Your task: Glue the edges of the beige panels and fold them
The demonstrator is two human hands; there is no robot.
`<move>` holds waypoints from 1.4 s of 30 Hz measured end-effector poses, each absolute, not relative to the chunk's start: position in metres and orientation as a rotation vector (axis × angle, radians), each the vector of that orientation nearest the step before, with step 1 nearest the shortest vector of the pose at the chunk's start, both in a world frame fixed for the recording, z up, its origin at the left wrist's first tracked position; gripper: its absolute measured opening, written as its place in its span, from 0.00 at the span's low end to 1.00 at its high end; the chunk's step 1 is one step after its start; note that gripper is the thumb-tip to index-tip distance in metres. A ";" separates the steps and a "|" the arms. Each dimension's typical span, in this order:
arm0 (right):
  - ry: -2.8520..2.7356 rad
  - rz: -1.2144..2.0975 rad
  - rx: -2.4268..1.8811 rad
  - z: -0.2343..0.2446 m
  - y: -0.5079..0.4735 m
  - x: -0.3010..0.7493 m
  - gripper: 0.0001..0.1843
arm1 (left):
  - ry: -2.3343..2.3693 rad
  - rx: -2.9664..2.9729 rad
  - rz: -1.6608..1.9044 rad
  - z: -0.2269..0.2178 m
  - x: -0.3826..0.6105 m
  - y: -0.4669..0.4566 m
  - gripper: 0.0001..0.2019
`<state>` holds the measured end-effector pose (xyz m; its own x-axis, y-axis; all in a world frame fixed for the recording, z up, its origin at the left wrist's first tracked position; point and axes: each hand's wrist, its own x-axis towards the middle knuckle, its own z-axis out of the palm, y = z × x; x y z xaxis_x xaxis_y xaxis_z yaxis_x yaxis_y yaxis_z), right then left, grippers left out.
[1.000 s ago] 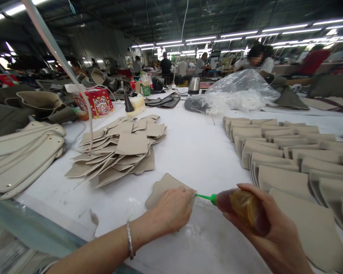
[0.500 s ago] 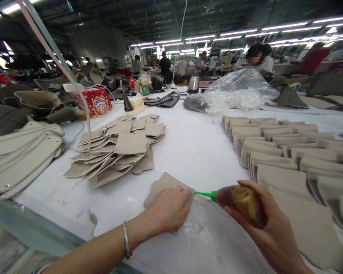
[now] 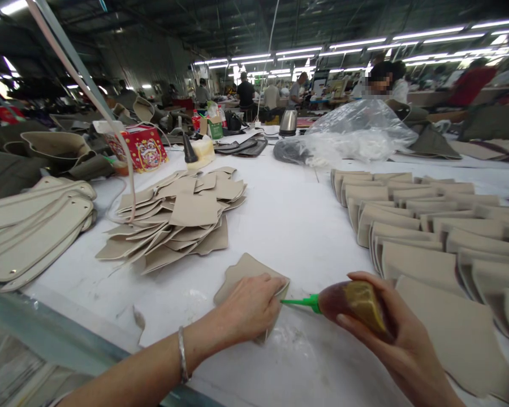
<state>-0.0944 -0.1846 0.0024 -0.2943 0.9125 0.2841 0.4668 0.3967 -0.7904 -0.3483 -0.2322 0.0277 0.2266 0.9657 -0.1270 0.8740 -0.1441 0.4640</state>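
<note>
Left hand (image 3: 251, 306) grips beige panel (image 3: 240, 275), right hand (image 3: 407, 336) green-tipped bottle (image 3: 350, 302). Around: jumbled flat pieces (image 3: 194, 210), folded rows (image 3: 419, 260), crinkly clear plastic (image 3: 360, 133).

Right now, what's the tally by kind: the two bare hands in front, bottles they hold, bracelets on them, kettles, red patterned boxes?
Hands: 2, left hand and right hand
Held bottle: 1
Bracelet: 1
Kettle: 1
Red patterned box: 1
Total: 6

Beige piece (image 3: 241, 272) partly hidden (left hand (image 3: 253, 305))
</note>
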 end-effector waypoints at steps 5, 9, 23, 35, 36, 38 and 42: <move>-1.828 0.835 -1.233 0.003 -0.188 -0.096 0.28 | 1.686 2.071 0.294 0.027 -0.350 -0.234 0.22; -1.749 0.900 -1.266 0.008 -0.197 -0.105 0.28 | 1.682 2.068 0.280 0.028 -0.352 -0.235 0.21; -1.765 1.106 -1.244 0.001 -0.216 -0.099 0.28 | 1.716 2.090 0.249 0.026 -0.351 -0.240 0.22; -1.662 1.091 -1.271 0.002 -0.225 -0.105 0.28 | 1.739 2.081 0.215 0.028 -0.348 -0.241 0.21; -1.646 1.111 -1.265 0.002 -0.226 -0.105 0.28 | 1.738 2.079 0.208 0.028 -0.348 -0.241 0.21; -1.620 1.175 -1.247 0.001 -0.227 -0.105 0.27 | 1.734 2.075 0.195 0.028 -0.347 -0.241 0.21; -1.690 1.125 -1.216 -0.006 -0.218 -0.098 0.28 | 1.738 2.067 0.188 0.029 -0.347 -0.242 0.21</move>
